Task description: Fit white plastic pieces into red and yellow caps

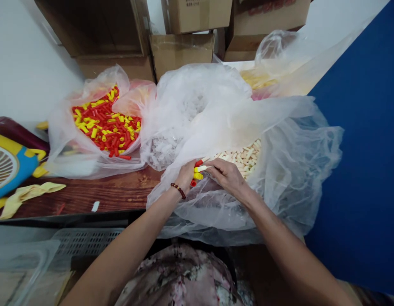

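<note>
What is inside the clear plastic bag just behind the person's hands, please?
The clear plastic bag holds a heap of cream-white pieces, seen through its opening. How deep the heap goes is hidden by the cloudy plastic folds.

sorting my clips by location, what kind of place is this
Probably a small workshop or home assembly bench: clear plastic bags heaped with red and yellow caps, a bag of cream pieces, stacked cardboard boxes, and the left hand holding several caps.

My left hand [185, 175], with a brown bead bracelet [178, 191] at the wrist, grips a cluster of small red and yellow plastic caps [197, 172]. My right hand [227, 175] pinches what looks like a cream plastic tube [205, 168] against them, over a clear plastic bag of cream tubes [248, 155]. A second clear bag of red and yellow pieces [104, 125] sits well to the left on the dark wooden table [114, 193].
</note>
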Demonstrator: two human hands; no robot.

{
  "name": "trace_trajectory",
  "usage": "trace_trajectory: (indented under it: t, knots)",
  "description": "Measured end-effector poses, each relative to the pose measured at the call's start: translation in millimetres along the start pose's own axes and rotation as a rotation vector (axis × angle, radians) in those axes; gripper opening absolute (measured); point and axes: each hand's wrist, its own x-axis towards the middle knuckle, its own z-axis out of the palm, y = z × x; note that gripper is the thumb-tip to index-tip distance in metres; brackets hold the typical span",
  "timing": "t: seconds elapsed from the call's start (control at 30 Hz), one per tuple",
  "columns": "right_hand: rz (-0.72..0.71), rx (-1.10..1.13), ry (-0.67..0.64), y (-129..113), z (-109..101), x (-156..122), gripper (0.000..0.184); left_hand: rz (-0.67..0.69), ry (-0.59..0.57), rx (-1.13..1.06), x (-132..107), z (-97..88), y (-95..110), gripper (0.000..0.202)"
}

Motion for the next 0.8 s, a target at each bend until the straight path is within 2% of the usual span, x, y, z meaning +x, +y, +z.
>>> trace_trajectory:
  t: [0.2, 0.37, 0.63, 0.8]
  knots:
    - [-0.125, -0.08, 0.043, -6.5, 0.0, -14.6, 0.026, 0.346, -0.011, 0.329, -4.1, -8.5, -8.4, 0.039]
    - [-0.186, -0.082, 0.149, -11.8, 6.8, -29.9, 0.029, 0.582, 0.039, 0.549, -23.7, -5.1, -4.4, 0.037]
    - [-0.222, -0.105, 0.273, -12.2, 15.4, -38.1, 0.035, 0.572, 0.09, 0.591, -27.1, -0.5, -9.3, 0.036]
    - [-0.139, -0.078, 0.183, -10.2, 16.8, -40.1, 0.036, 0.596, 0.028, 0.572, -28.9, -2.1, -4.7, 0.031]
